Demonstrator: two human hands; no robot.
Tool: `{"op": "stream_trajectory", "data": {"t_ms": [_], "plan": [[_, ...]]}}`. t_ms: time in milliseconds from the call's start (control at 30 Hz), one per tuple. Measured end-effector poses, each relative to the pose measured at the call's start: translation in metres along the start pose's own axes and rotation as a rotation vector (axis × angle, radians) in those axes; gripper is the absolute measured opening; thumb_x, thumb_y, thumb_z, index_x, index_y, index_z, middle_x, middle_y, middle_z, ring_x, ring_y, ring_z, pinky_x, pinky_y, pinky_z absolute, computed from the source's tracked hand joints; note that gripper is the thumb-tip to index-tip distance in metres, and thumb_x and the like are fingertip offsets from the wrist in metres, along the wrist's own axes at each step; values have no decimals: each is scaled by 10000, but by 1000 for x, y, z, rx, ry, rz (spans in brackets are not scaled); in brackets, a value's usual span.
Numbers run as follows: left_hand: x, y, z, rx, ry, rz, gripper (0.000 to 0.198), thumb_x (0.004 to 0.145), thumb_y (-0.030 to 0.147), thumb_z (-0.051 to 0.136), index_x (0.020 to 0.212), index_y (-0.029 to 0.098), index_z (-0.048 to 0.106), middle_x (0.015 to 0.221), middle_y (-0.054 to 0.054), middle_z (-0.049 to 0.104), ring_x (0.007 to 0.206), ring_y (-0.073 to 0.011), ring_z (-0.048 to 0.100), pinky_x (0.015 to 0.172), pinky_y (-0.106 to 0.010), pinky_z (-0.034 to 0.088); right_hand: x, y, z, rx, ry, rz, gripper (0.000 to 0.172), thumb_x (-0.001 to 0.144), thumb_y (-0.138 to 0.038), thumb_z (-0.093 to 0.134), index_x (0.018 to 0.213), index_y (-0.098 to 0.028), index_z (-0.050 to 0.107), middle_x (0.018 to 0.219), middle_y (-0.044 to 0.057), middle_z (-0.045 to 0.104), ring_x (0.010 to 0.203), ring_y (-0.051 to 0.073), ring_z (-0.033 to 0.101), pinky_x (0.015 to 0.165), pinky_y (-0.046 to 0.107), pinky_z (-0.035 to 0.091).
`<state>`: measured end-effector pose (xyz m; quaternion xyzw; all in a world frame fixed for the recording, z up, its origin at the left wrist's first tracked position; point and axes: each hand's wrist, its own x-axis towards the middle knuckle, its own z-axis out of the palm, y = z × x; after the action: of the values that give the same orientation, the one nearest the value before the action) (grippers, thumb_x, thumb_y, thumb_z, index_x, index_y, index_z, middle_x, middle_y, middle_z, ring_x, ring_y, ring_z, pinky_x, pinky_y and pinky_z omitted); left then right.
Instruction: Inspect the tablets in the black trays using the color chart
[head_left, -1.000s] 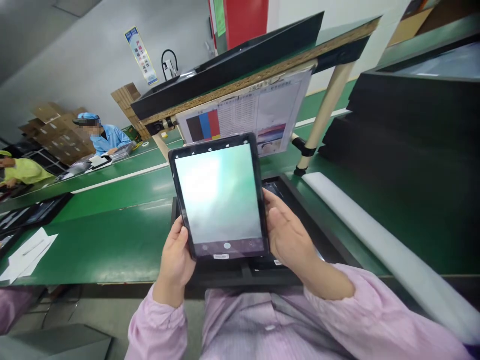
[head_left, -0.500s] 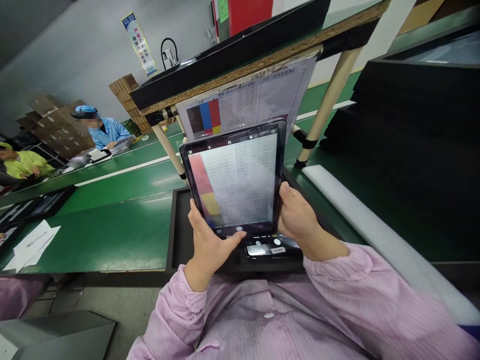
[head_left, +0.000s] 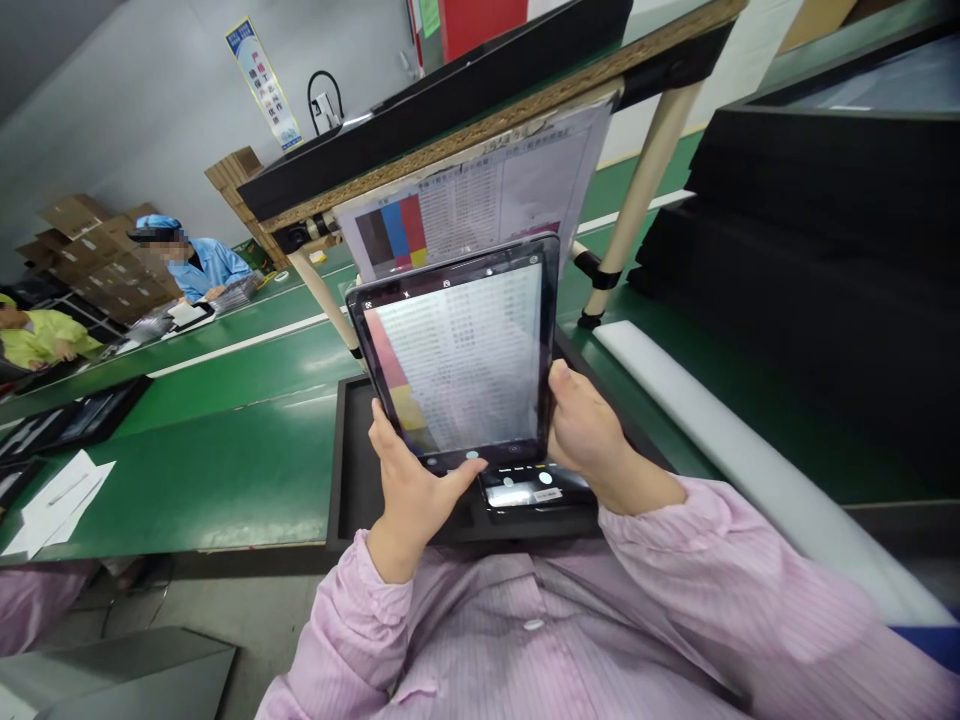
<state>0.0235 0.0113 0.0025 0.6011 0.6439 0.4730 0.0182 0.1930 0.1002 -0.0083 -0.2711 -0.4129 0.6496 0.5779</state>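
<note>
I hold a black tablet (head_left: pixel 457 355) upright in front of me with both hands. Its screen shows a camera picture of a table of figures with red and yellow colour blocks. My left hand (head_left: pixel 409 490) grips the lower left edge, thumb stretched onto the bottom bezel. My right hand (head_left: pixel 585 430) clasps the lower right edge, thumb up along the side. Behind the tablet hangs a printed test chart (head_left: pixel 480 200) with black, blue and red bars. Under the tablet lies a black tray (head_left: pixel 352 480) holding another lit device (head_left: pixel 529 485).
The green bench (head_left: pixel 217 460) runs left, with white papers (head_left: pixel 56 500) and another black tray (head_left: pixel 71 415). A white foam strip (head_left: pixel 712 430) lies right, beside stacked black trays (head_left: pixel 810 220). Two people sit at the far left (head_left: pixel 191 265). A shelf on pale legs (head_left: pixel 637 190) stands ahead.
The tablet was raised and tilted toward the chart; its screen went from a blurred green-white picture to the chart's figures. My left thumb moved onto the bottom bezel.
</note>
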Motion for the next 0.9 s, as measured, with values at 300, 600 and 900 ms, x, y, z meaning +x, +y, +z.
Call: {"op": "stream_trajectory", "data": {"t_ms": [300, 600, 900], "plan": [[12, -2, -15, -1070, 80, -577, 406, 762, 431, 805, 1149, 367, 698, 1162, 14, 737, 1048, -157, 685, 955, -289, 522, -16, -26, -2, -180, -122, -215, 553, 988, -602, 420, 1447, -299, 478, 1496, 5, 434, 1469, 217, 292, 1245, 438, 287], [4, 4, -17, -1131, 47, -668, 421, 799, 407, 778, 1208, 411, 680, 1238, 32, 721, 1099, -165, 684, 948, -307, 553, -12, -69, 0, -550, -258, -475, 686, 1014, -566, 336, 1604, -291, 119, 1596, -50, 215, 1490, 239, 229, 1247, 435, 259], [-6, 3, -41, -995, 80, -730, 432, 842, 385, 743, 1266, 362, 662, 1290, -25, 695, 1126, -205, 683, 978, -347, 548, -6, -41, -19, -642, -307, -319, 763, 985, -662, 302, 1606, -296, 51, 1592, 11, 247, 1446, 280, 331, 1193, 499, 325]]}}
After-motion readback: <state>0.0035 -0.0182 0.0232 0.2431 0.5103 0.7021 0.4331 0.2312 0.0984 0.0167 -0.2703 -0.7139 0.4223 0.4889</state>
